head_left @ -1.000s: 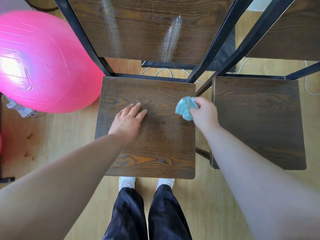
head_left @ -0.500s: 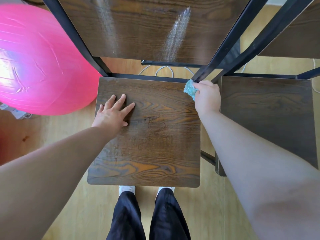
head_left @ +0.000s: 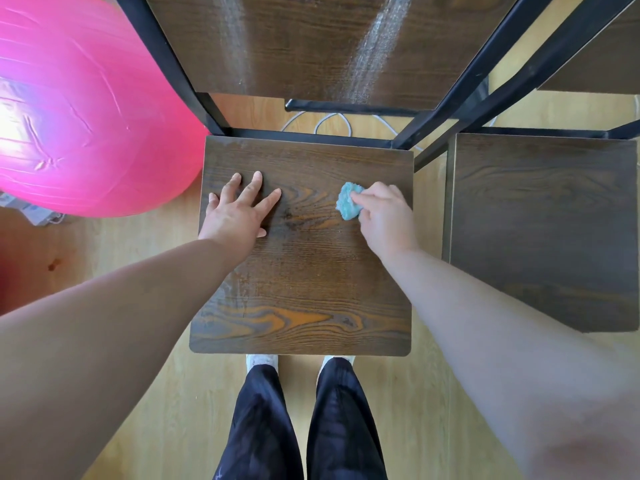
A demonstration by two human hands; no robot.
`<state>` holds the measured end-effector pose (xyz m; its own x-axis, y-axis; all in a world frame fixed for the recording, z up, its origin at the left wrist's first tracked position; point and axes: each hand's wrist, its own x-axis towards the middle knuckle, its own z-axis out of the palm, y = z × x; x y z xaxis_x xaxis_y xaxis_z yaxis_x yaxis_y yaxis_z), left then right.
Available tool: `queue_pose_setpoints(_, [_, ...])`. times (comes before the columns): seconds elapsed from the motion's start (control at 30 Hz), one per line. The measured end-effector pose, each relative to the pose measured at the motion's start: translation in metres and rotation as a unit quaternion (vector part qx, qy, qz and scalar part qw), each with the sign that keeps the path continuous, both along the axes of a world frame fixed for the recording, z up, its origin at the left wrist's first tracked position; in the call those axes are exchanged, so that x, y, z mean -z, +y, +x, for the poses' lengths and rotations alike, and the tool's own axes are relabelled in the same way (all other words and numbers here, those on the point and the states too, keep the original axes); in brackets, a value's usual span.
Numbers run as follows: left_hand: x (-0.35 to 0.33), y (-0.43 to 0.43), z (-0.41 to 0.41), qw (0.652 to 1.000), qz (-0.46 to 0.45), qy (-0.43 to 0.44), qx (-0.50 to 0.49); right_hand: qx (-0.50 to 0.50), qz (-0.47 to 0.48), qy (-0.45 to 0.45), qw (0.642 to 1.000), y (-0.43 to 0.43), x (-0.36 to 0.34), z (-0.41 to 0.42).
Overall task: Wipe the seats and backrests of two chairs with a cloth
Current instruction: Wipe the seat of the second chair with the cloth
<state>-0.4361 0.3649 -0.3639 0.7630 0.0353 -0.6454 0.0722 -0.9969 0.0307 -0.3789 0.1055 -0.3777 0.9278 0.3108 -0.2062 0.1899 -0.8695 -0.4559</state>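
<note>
From the head view, the first seat is seen directly below, with its wood grain running from left to right. The cloth, a small blue-green wad, is pinched in the curled fingers of the right hand and pressed onto the right part of that seat, toward the back edge. The left hand is laid flat on the left part of the seat, fingers straight and spread, and nothing is grasped by it.

The bare stretch of seat between the two hands lies to the left of the cloth, and a larger stretch lies toward the person, down to the front edge. A stroke along the grain would therefore probably be led leftward. A full-width pass would be blocked by the left hand where it rests.

The first backrest, marked by pale streaks, rises beyond the seat. The second seat stands just beside on the right, across a narrow gap of floor. It is nearer to the cloth-bearing right hand, and the second backrest is seen only at the frame corner. A pink ball lies at the left.
</note>
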Motion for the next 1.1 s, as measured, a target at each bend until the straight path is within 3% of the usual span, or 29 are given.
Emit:
queue_pose_setpoints(0.4, [0.001,0.002,-0.004,1.000,-0.014,-0.017,0.009,-0.118,0.016,-0.046,0.992,0.014,0.004,-0.122])
queue_pose_setpoints(0.7, [0.004,0.012,-0.041,0.996,-0.021,-0.062,0.066,-0.174,0.068,0.039,0.982,0.039,0.004,-0.235])
queue_pose_setpoints(0.87, [-0.002,0.029,-0.063,0.996,-0.009,-0.068,0.064,-0.209,0.083,0.101,0.969,0.046,-0.007,-0.233])
queue_pose_setpoints(0.93, [-0.004,0.036,-0.070,0.996,-0.005,-0.067,0.050,-0.154,0.094,0.103,0.978,0.048,-0.015,-0.200])
queue_pose_setpoints(1.1, [-0.003,0.053,-0.074,0.996,-0.011,-0.080,0.031,0.129,0.096,-0.012,0.987,0.051,-0.024,-0.060])
